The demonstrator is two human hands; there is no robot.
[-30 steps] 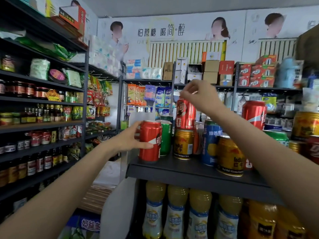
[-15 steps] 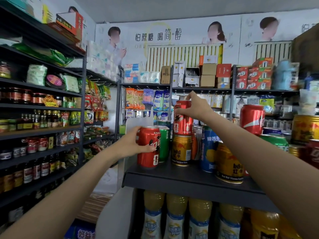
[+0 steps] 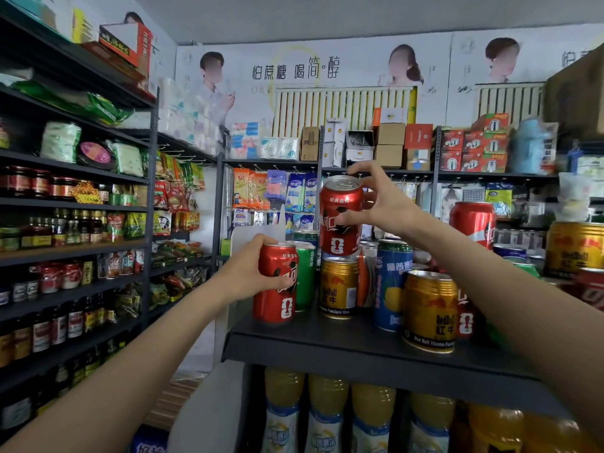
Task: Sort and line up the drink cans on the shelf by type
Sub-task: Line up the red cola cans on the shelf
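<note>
My left hand (image 3: 251,273) grips a red cola can (image 3: 276,284) that stands at the front left corner of the black shelf (image 3: 343,346). My right hand (image 3: 380,202) holds a second red cola can (image 3: 340,215) from its right side, thumb across the front, just above a gold Red Bull can (image 3: 336,287). Whether this can rests on the gold one or hangs clear, I cannot tell. A green can (image 3: 305,276) stands behind the left cola. A tall blue can (image 3: 390,286) and another gold can (image 3: 429,310) stand to the right.
More red, gold and green cans crowd the shelf's right side (image 3: 472,223). Orange drink bottles (image 3: 327,416) fill the shelf below. Dark racks of jars and bottles (image 3: 65,243) line the left wall, with an aisle gap between them and this shelf.
My right hand has moved from the can's top to its right side and now grips it there; the can looks slightly raised. The left hand keeps hold of its can.
</note>
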